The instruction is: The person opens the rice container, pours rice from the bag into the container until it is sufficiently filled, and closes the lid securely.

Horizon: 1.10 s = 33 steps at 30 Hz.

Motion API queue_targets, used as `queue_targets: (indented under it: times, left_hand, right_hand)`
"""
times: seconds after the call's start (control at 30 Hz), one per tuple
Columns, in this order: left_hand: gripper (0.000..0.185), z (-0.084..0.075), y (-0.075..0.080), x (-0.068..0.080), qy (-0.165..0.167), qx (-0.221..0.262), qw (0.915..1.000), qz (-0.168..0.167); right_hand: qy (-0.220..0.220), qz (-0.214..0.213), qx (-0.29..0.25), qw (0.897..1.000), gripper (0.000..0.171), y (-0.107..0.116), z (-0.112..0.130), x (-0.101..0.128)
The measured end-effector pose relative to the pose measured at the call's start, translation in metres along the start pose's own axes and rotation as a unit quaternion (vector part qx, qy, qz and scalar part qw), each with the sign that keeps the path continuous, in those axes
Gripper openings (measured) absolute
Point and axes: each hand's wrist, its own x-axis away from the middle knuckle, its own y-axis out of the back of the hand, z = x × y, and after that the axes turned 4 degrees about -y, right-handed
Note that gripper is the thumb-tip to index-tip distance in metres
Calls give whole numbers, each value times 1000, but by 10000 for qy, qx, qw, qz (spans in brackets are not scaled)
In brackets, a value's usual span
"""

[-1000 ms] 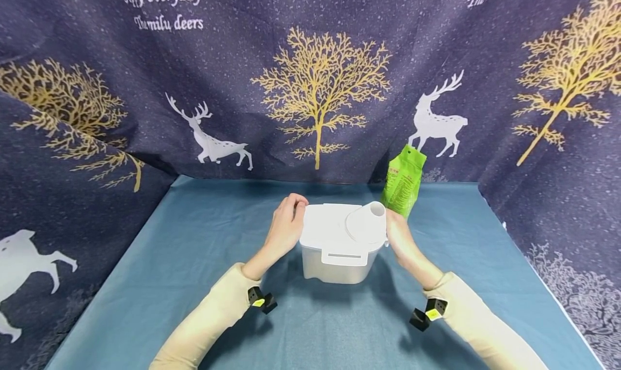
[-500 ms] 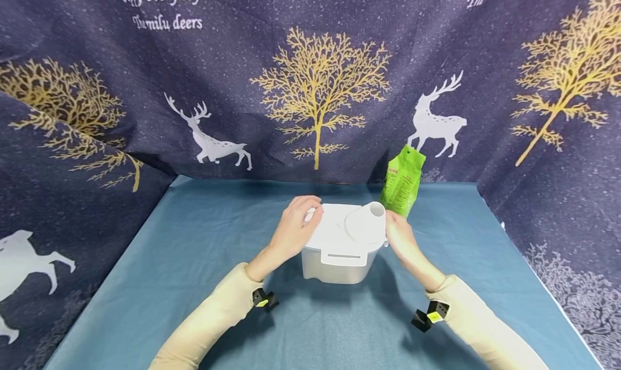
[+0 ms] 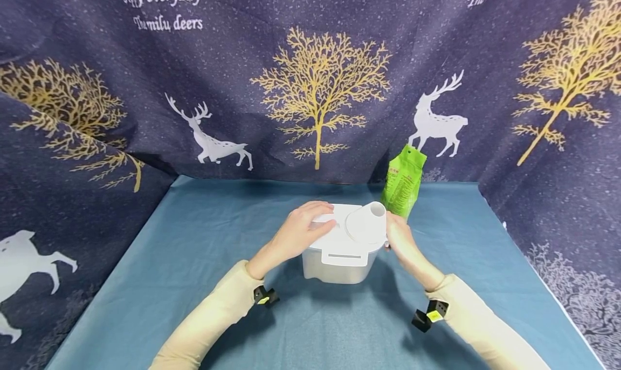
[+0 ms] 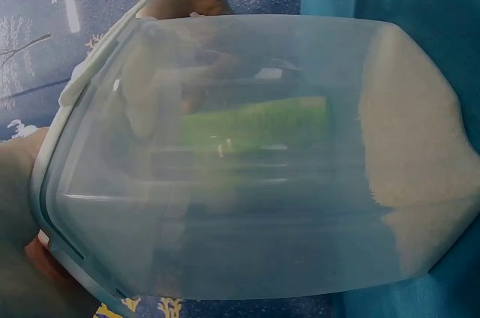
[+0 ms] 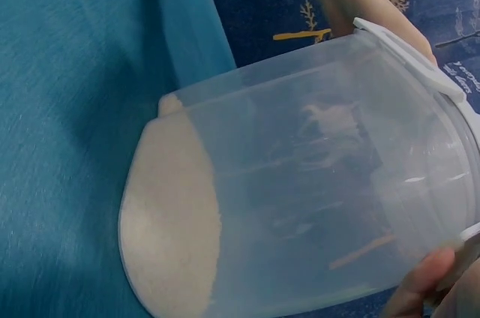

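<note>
Leftward-to-centre travel of the left hand: one second earlier it gripped the left edge of the lid; it now lies on top of the lid, fingers lightly spread and nearly flat, tips just short of the round white cap. Nothing is pinched by them. The right hand has kept its place against the right side of the container; the right wrist view shows only a fingertip pressed on the clear wall, so the hand's full shape cannot be told.

Beneath both hands the container stands on the blue tabletop, a clear tub with a white lid and a front latch. The wrist views show a shallow layer of pale grain on its floor, the rest of the tub vacant.

Judged from this shift, the left hand has passed from steadying the tub to bearing on the lid, close to the cap; the lid is on.

Just beyond the right fingers a green pouch stands upright, apart from the container, and shows through the clear wall in the left wrist view. Farthest back hangs a dark curtain printed with trees and deer.
</note>
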Motion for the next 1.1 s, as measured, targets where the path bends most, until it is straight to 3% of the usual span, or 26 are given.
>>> queue_targets:
  times: [0.2,0.37,0.5,0.7,0.9,1.1]
  left_hand:
    - [34,-2,0,-1,18,46,9999,108]
    - [33,-4,1,-1,40,54,10000,20]
    - [33,-3,1,-1,-27,106,9999,-45]
    - [33,0,1,-4,-158,300,9994,-114]
    - [32,0,3,-5,-87,393,9992,-14]
    - [31,-2,4,-6,-89,391,9992,36]
  right_hand:
    - [-257,-36,-263,9993,40,0,0,0]
    - [-390,-193,-182,9989,37,2,3,-1]
    - [-411,-41,-291,9987,38,3,3,-1]
    - [-106,193,-660,9976,34,2,2,-2]
    - [143,143,-654,9977,29,3,0,-3]
    - [-25,624,-1549,9860,35,1,1,-1]
